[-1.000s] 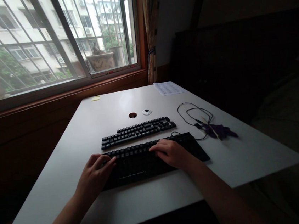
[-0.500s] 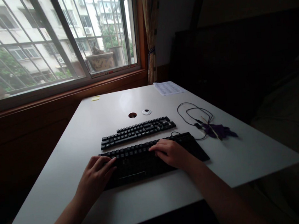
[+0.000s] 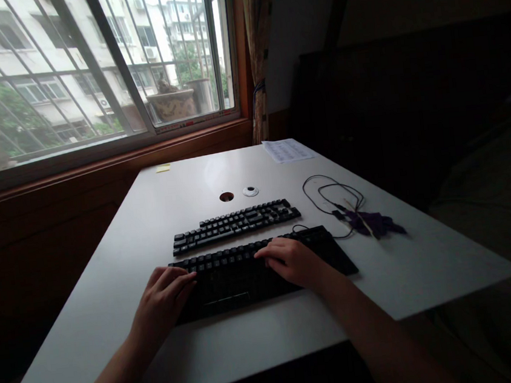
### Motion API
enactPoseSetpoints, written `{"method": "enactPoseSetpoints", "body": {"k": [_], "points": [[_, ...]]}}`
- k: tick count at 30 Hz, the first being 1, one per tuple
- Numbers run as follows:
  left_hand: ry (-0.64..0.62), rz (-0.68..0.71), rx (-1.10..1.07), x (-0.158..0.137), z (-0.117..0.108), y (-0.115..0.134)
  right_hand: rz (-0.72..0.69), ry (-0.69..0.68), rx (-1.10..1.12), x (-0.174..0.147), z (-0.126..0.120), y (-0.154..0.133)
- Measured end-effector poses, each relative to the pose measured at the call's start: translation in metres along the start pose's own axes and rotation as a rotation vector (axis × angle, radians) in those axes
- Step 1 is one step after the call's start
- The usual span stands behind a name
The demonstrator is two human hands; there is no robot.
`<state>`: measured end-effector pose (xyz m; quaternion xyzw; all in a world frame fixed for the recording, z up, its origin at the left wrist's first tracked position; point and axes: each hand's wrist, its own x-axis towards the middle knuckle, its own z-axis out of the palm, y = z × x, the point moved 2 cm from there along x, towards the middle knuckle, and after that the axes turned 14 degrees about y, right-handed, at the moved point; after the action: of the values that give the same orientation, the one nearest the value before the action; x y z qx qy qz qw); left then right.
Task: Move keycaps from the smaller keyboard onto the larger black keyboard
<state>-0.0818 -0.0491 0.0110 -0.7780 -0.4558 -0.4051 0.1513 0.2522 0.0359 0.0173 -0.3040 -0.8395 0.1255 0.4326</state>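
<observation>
A black keyboard lies near the front of the white table, its upper rows fitted with keycaps and its lower area dark and without visible caps. My left hand rests over its left end, with fingers drawn together at the tips; anything between them is too small to make out. Over the right part is my right hand, curled closed, its index fingertip touching the row of keys and the thumb just below. What it may pinch is hidden. Behind the keyboard, loose black keycaps stand laid out in keyboard-like rows.
To the right lie a looped black cable, a purple cloth and a thin stick. Farther back are a cable hole, its white round cover, printed paper and a yellow note.
My left fingertips have shifted slightly left and closer together on the keyboard. The right hand and the keyboard look unchanged.
</observation>
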Motion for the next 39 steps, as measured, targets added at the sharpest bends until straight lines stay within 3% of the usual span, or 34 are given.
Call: {"method": "enactPoseSetpoints", "body": {"k": [9,24,31,39], "points": [[0.021,-0.006,0.025,0.001,0.002,0.004,0.010,-0.009,-0.003,0.001,0.000,-0.001],[0.003,0.100,0.095,0.000,-0.002,0.007,0.005,-0.005,0.001,0.001,0.000,-0.001],[-0.093,0.209,0.183,-0.008,0.000,0.004,0.002,-0.003,0.008,0.000,0.000,0.000],[-0.128,0.206,0.168,-0.006,0.002,0.009,-0.008,-0.006,0.008,0.001,0.000,0.000]]}}
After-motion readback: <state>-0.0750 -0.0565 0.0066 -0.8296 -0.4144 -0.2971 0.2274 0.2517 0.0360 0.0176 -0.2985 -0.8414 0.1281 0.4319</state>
